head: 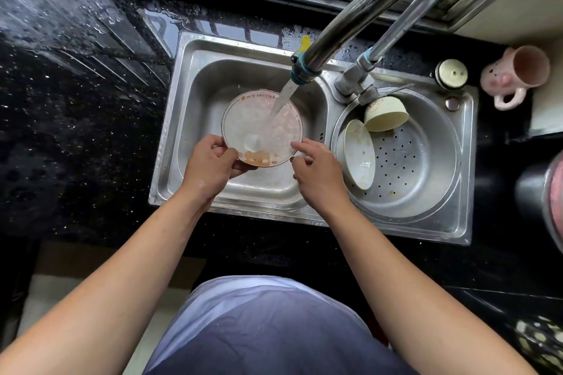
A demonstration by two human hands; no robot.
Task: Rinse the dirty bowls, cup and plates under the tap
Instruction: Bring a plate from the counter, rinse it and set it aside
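Observation:
A white plate (259, 122) with a dark rim line and printed words is held over the left sink basin (198, 94), under running water from the tap (304, 68). Brownish residue gathers at its near edge. My left hand (210, 164) grips the plate's near-left rim. My right hand (316, 170) touches its right rim with the fingertips, fingers apart. In the right basin (426, 161) a stained white plate (359, 154) leans on its side beside a cream bowl (385, 114) tipped on its side. A pink speckled cup (518, 73) lies on its side on the counter at far right.
The black speckled counter (76, 100) around the sink is wet. The right basin holds a perforated metal strainer insert. A round capped fitting (451, 73) sits behind the right basin. A window frame runs along the back. A dark pot edge (548, 192) shows at the right.

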